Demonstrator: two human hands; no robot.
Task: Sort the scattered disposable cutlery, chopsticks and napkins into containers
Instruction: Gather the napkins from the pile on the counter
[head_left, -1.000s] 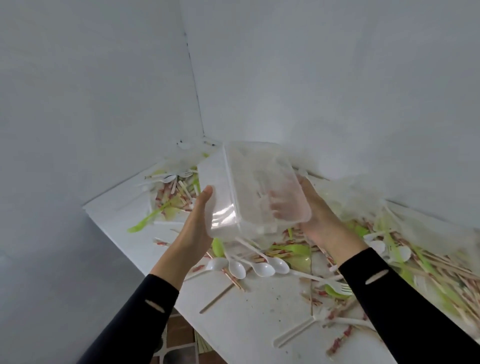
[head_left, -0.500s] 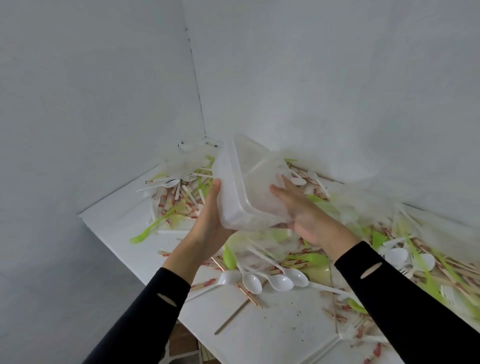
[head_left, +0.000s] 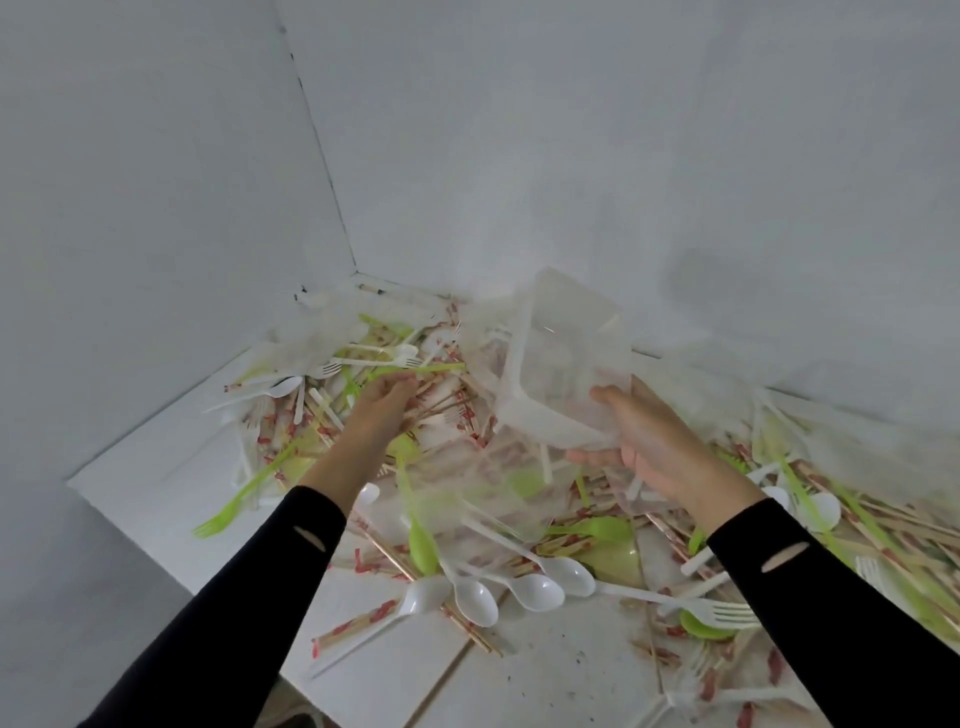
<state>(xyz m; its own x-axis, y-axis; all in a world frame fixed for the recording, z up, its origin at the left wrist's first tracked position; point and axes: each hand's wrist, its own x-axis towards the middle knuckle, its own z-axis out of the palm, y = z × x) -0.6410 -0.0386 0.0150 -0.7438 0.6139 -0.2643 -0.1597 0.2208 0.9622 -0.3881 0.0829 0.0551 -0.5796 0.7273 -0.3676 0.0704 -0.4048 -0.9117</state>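
Note:
My right hand (head_left: 649, 447) grips a clear plastic container (head_left: 566, 364) by its near corner and holds it tilted above the table. My left hand (head_left: 382, 402) reaches into the heap at the back left, fingers down among paper-wrapped chopsticks (head_left: 447, 402) and beside a green fork (head_left: 415, 370); whether it holds anything is hidden. Three white spoons (head_left: 524, 590) lie side by side near the front. Green spoons (head_left: 422, 540), white forks (head_left: 722, 613) and more wrapped chopsticks are scattered over the white table (head_left: 156, 467).
Walls meet in a corner (head_left: 356, 270) right behind the heap. Crumpled clear plastic wrap (head_left: 467, 499) lies under the container. The table's left edge (head_left: 171, 571) drops to the floor. A long green fork (head_left: 234, 499) lies near that edge.
My left hand let go of the container and moved left and down into the heap. My right hand now holds the container alone, farther right and back.

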